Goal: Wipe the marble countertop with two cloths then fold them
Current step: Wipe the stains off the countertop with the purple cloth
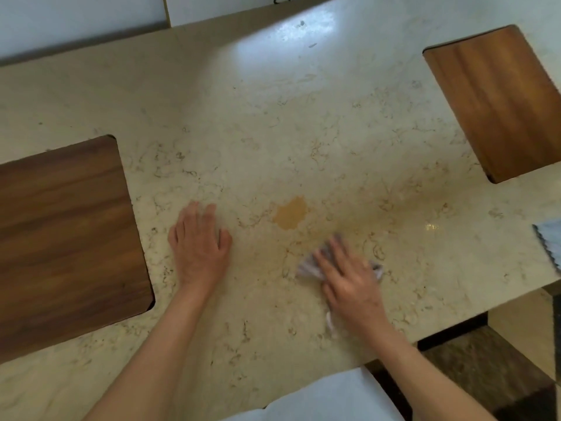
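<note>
The left hand [198, 247] is laid flat and spread on the marble table [273, 132], holding nothing. The right hand [349, 281] is pressed, fingers splayed, on a crumpled pale cloth [309, 265], which is blurred. Between the hands, slightly beyond them, an orange-brown stain [290, 213] is seen. A second cloth [549, 241] is cut off by the frame, well right of the right hand. Bare marble is left beyond both hands. A wooden inset [69, 238] lies just left of the left hand; another [501, 101] lies far right. The near table edge runs just below the right wrist.
</note>
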Available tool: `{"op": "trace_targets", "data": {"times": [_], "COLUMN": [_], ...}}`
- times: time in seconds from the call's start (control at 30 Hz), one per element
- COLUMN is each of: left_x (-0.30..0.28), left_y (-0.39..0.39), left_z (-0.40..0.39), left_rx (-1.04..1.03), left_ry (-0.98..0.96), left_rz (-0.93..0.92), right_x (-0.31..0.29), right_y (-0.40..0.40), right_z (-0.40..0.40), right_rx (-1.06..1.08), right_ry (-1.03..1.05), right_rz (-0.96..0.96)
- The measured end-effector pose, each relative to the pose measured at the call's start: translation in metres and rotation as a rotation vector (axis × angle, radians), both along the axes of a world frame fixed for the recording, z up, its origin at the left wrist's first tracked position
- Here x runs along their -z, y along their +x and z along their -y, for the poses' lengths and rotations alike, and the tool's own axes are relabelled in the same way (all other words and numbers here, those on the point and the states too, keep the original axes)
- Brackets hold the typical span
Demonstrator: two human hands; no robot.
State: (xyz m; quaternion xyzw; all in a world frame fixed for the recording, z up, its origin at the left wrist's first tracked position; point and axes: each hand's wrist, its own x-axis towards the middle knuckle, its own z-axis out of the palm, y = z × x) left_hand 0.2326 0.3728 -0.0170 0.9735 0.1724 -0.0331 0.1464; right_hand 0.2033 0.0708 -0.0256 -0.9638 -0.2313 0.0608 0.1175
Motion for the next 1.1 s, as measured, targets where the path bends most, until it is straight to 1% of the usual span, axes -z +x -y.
{"op": "trace_targets", "data": {"times": [0.07, 0.13, 0.23, 0.33, 0.4, 0.53, 0.6, 0.67, 0.73, 0.77, 0.8, 0.83, 0.9, 0.97, 1.0, 1.03, 1.1], "left_x": [0.001, 0.007, 0.017, 0.020, 0.019, 0.019, 0.019, 0.018, 0.018, 0.019, 0.019, 0.019, 0.020, 0.020, 0.020, 0.019, 0.019], "left_y": [0.020, 0.039, 0.050, 0.050, 0.050, 0.050, 0.049, 0.050, 0.050, 0.051, 0.051, 0.051, 0.051, 0.051, 0.051, 0.051, 0.051], "left_z": [-0.017, -0.026, -0.027, -0.028, -0.028, -0.027, -0.028, -0.029, -0.029, -0.029, -0.029, -0.029, -0.028, -0.028, -0.028, -0.028, -0.027], "left_rx": [0.001, 0.038, 0.078, 0.079, 0.069, 0.066, 0.067, 0.067, 0.066, 0.065, 0.065, 0.066, 0.061, 0.058, 0.056, 0.055, 0.054], "left_ry": [0.019, 0.046, 0.119, 0.150, 0.146, 0.138, 0.127, 0.118, 0.114, 0.115, 0.117, 0.120, 0.129, 0.134, 0.134, 0.135, 0.127], "left_rz": [0.027, 0.041, 0.033, 0.053, 0.068, 0.085, 0.089, 0.089, 0.088, 0.088, 0.090, 0.092, 0.099, 0.104, 0.106, 0.108, 0.116], "right_x": [0.001, 0.003, 0.004, 0.003, 0.000, 0.004, 0.006, 0.006, 0.009, 0.011, 0.012, 0.013, 0.008, 0.002, 0.000, -0.002, -0.003], "right_y": [0.042, 0.088, 0.141, 0.157, 0.147, 0.091, 0.061, 0.045, 0.050, 0.060, 0.076, 0.097, 0.145, 0.186, 0.200, 0.208, 0.204], "right_z": [0.017, 0.023, 0.003, -0.043, -0.076, -0.114, -0.107, -0.084, -0.050, -0.034, -0.019, -0.004, 0.008, -0.006, -0.023, -0.042, -0.080], "right_rx": [0.238, 0.401, 0.478, 0.473, 0.332, -0.110, -0.312, -0.495, -0.598, -0.596, -0.538, -0.429, -0.139, 0.115, 0.181, 0.203, 0.145], "right_ry": [-0.022, -0.053, -0.074, -0.067, 0.003, 0.079, 0.082, 0.088, 0.087, 0.068, 0.051, 0.047, 0.045, 0.013, 0.007, 0.003, 0.031], "right_rz": [-0.011, -0.022, -0.037, -0.029, -0.015, -0.014, -0.015, -0.006, 0.019, 0.034, 0.056, 0.064, 0.039, 0.000, 0.013, 0.044, 0.102]}}
